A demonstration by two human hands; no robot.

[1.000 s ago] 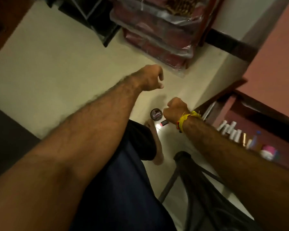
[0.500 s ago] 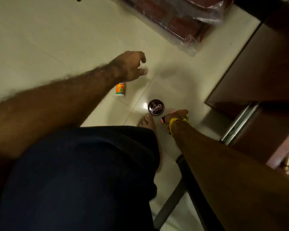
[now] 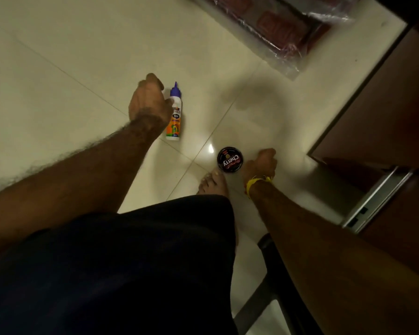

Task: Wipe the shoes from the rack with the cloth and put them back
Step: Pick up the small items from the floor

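1. The left hand (image 3: 147,102) reaches down to a small white bottle (image 3: 174,116) with a purple tip. The bottle lies on the pale tiled floor (image 3: 58,68).
2. The fingers of that hand are curled beside the bottle. I cannot tell if they grip it.
3. The right hand (image 3: 261,164) is low, just beside a round black tin (image 3: 229,159). Its fingers are curled under, and I cannot tell if they hold anything.
4. A yellow band (image 3: 254,183) sits on the right wrist.
5. A bare foot (image 3: 213,183) is right next to the tin.
6. No shoes or cloth show here.
7. A red pack in clear plastic (image 3: 283,27) lies far off at the top.
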